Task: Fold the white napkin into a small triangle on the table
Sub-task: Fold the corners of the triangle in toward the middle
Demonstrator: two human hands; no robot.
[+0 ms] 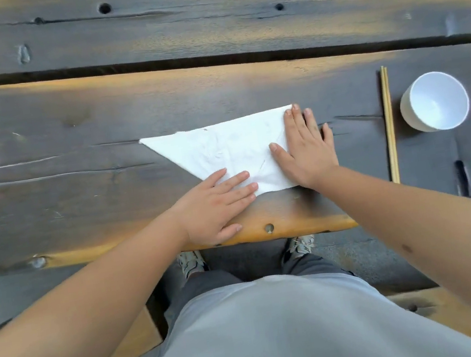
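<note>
A white paper napkin [233,151], folded into a flat triangle, lies on the dark weathered plank desk [75,185] near its front edge. Its long edge runs along the far side, from a sharp left corner to a right corner, and the shape narrows toward the person.

The left hand [217,206] lies flat with straight fingers pressing on the napkin's near point; its grip is wide and holds nothing. The right hand [305,148] is also flat, fingers spread and straight, pressing on the napkin's right edge, with the fingertips [295,108] at the far right corner; its grip is likewise wide and holds nothing.

Well to the right of the napkin, a pair of pale wooden chopsticks [389,123] lies lengthwise, and just beyond them stands an empty round white bowl [434,100].
</note>
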